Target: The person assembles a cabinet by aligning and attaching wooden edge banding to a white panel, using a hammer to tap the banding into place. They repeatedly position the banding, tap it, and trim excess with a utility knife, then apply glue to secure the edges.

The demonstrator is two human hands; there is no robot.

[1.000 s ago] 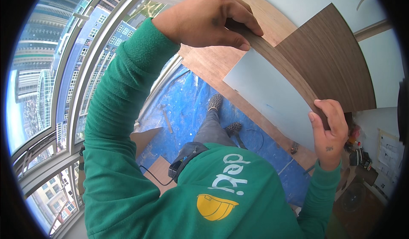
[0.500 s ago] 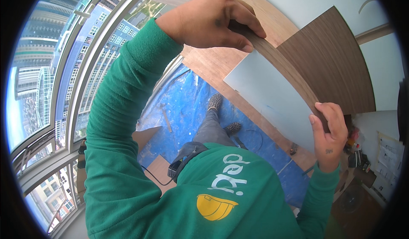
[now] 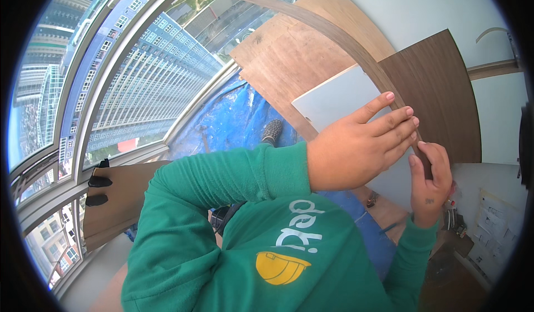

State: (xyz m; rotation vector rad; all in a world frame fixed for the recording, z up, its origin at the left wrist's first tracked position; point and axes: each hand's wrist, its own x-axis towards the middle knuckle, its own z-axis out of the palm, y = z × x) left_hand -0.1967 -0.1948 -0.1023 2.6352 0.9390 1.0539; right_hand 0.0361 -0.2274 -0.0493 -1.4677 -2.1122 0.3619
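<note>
A long, narrow wood-grain strip (image 3: 335,33) curves from the window side at the top down to my right hand. My right hand (image 3: 431,185) pinches its near end between thumb and fingers. The fingers of my left hand (image 3: 360,144) are stretched out and lie across the strip just above the right hand; its thumb is hidden. Beneath the strip is a white panel (image 3: 334,98), partly covered by my left hand. To its right stands a dark wood-grain board (image 3: 439,98).
Light plywood sheets (image 3: 289,50) lie beyond the white panel. Blue plastic sheeting (image 3: 222,114) covers the floor, where one patterned shoe (image 3: 272,129) shows. Tall windows (image 3: 150,84) line the left side, with a brown panel (image 3: 119,192) leaning below. A white wall (image 3: 445,6) rises at right.
My left hand has let go of its pinch farther up the strip and come down toward my right hand, its fingers now flat. The right hand keeps its grip in nearly the same place.
</note>
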